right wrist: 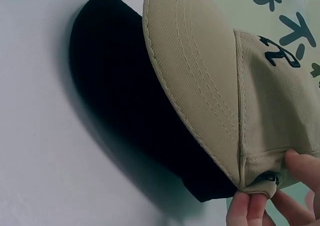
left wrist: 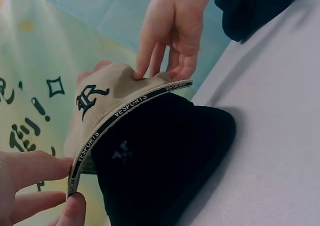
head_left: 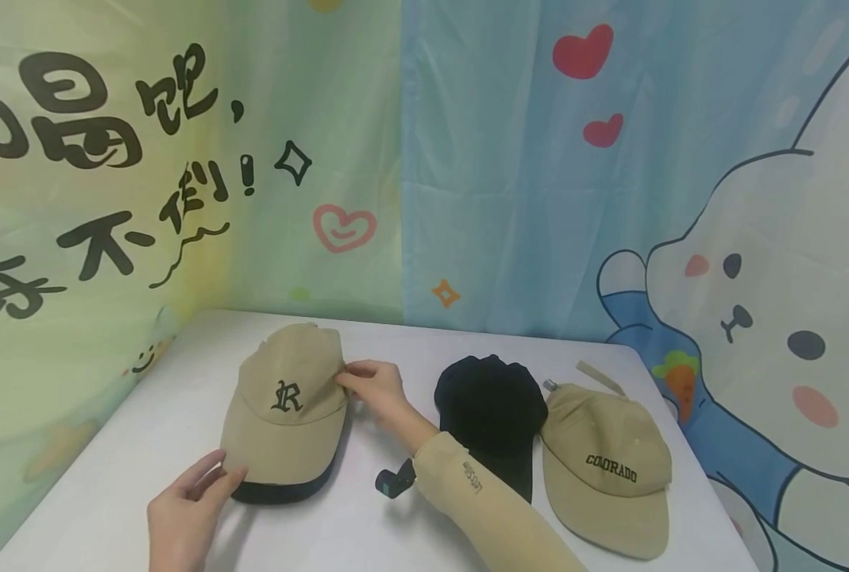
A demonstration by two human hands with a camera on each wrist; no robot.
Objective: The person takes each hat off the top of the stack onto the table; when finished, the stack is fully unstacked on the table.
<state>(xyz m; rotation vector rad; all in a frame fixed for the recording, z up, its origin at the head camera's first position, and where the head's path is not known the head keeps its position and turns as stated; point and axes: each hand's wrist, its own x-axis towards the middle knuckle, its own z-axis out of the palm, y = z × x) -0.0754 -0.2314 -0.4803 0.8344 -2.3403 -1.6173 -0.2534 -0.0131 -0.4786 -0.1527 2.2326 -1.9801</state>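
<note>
A beige cap (head_left: pixel 281 449) with a dark letter R on its front is held over a black cap (left wrist: pixel 160 141) at the left of the table. My left hand (head_left: pixel 187 512) pinches the edge of its brim between thumb and fingers. On the opposite side my right hand (head_left: pixel 381 393) pinches the lower edge of the crown, as the right wrist view also shows. Most of the black cap is covered in the head view, with only its brim peeking out below. Lettered tape lines the beige brim's edge in the left wrist view.
To the right on the white table (head_left: pixel 109 461) sit another black cap (head_left: pixel 492 405) and a beige cap marked COLORADO (head_left: pixel 606 461), side by side. A dark strap (head_left: pixel 395 479) pokes out near my right sleeve (head_left: pixel 488 504). Behind hangs a printed curtain (head_left: pixel 481 199).
</note>
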